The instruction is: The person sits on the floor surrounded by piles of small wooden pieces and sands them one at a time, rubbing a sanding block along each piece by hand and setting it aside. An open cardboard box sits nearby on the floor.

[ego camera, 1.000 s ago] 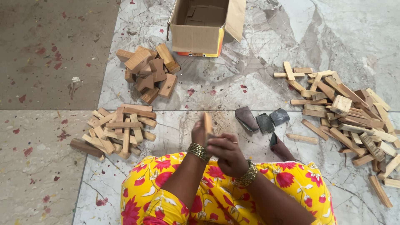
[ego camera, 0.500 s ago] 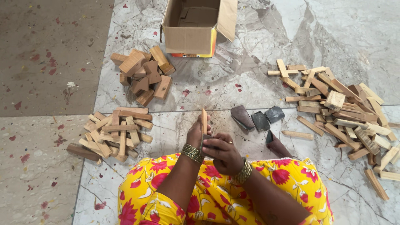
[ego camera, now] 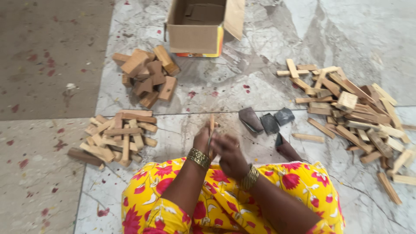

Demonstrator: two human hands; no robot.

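**Wooden stick held upright over a marble floor**

Wood everywhere in the head view. The left hand point(ego camera: 203, 141) is closed around a thin, pale wooden stick point(ego camera: 212, 125), holding it upright just above the lap. The right hand point(ego camera: 229, 154) is curled right against it and looks blurred, so I can't tell whether its fingers actually pinch the stick or a bit of sheet. Both wrists carry ribbed gold bangles point(ego camera: 199, 157), and the lap is bright yellow cloth with red flowers point(ego camera: 299, 182).

Just past the hands lie a few dark grey, flat, rough-looking sandpaper pieces point(ego camera: 265, 120) on the veined white marble floor point(ego camera: 268, 43). To the right, a wide loose heap of long flat sticks point(ego camera: 351, 108) — pale, square-edged. To the left, a tidier pile of short sticks point(ego camera: 117, 134), and beyond it chunkier brown blocks point(ego camera: 147, 76). An open cardboard box point(ego camera: 195, 39) sits at the far edge.
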